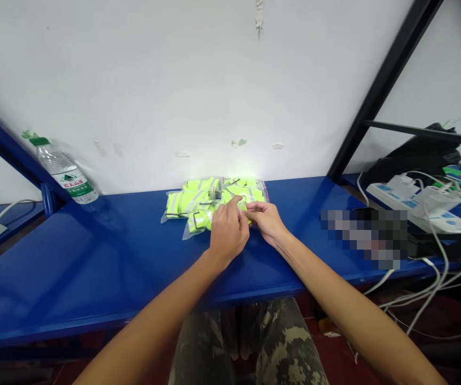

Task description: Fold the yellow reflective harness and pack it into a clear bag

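Neon-yellow folded fabric with silvery bands, looking like reflective vests, lies packed in clear plastic bags against the wall. In front of that pile, my left hand is closed over a nearer bagged reflective vest, whose clear end sticks out to the left. My right hand pinches the right side of the same bag, its fingertips almost meeting those of my left. The fingers cover much of this bag. Another bagged vest sits just behind my hands.
A blue tabletop runs along the white wall. On the left a water bottle with a green cap leans by the blue frame. To the right are white power strips, trailing cables, a black post and a pixelated patch.
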`<action>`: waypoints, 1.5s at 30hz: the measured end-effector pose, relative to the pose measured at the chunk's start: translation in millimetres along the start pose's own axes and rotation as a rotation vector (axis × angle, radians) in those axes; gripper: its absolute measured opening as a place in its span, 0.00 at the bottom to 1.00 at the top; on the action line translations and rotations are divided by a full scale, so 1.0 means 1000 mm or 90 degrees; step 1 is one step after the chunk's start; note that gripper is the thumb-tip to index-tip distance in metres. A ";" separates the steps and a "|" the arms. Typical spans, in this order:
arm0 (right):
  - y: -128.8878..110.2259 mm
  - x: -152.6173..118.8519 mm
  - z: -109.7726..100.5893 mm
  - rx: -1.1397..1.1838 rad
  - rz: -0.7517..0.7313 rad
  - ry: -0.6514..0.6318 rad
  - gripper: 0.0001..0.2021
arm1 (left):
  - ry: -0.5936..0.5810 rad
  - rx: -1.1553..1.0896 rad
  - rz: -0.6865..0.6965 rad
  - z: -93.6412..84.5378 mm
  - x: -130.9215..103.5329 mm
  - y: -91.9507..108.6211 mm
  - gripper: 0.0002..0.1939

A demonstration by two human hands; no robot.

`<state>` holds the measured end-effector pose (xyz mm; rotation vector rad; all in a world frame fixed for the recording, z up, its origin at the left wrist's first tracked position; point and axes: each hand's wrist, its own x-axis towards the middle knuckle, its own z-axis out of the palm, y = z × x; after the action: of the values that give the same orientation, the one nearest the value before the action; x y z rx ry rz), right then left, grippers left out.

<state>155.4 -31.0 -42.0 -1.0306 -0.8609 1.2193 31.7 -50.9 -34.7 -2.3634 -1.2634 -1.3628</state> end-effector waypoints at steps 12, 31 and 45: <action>-0.002 0.001 -0.002 0.091 0.072 0.036 0.10 | -0.069 0.107 -0.006 0.003 -0.005 0.007 0.20; 0.006 -0.003 0.002 0.064 0.108 -0.078 0.13 | -0.028 0.056 -0.048 0.005 -0.006 0.007 0.19; -0.014 -0.008 0.001 0.137 0.018 -0.105 0.16 | 0.190 -0.257 -0.121 -0.018 0.023 -0.010 0.14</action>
<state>157.9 -38.9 -28.6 -0.7791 -0.8225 1.4030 17.9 -39.7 -9.0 -2.1868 -1.2438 -2.1134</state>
